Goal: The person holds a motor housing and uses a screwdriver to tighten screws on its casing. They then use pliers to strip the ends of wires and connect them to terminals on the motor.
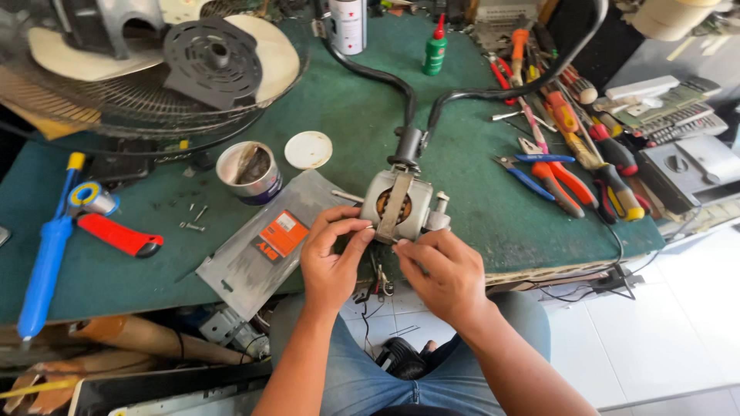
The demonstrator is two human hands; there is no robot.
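Head view, sole camera. I see the fan motor (402, 206) at the near edge of the green bench top (462, 154), just right of centre, partly overhanging toward the lap. Its long axis runs roughly away from me: the shaft end points down toward the bench edge and the hands, and the rear end, with a dark clamp, points up the frame toward the black cable (470, 96) that arcs off to the back. A grey metal strap crosses the casing along that same axis; copper windings show beside it.

Left hand (331, 258): fingers curled, thumb and forefinger pinched against the lower left edge of the motor casing. Right hand (443, 273): fingers bent inward, fingertips closed at the lower right of the casing; I cannot tell whether a small part sits between them.

Surroundings: a grey plastic pouch (258, 246) with an orange label lies just left of the left hand. Beyond it, an open tin (250, 171) and a white lid (308, 149). Fan guard (146, 85) far left. Pliers and screwdrivers (570, 154) lie well to the right. A blue-handled tool (46, 254) lies at far left.
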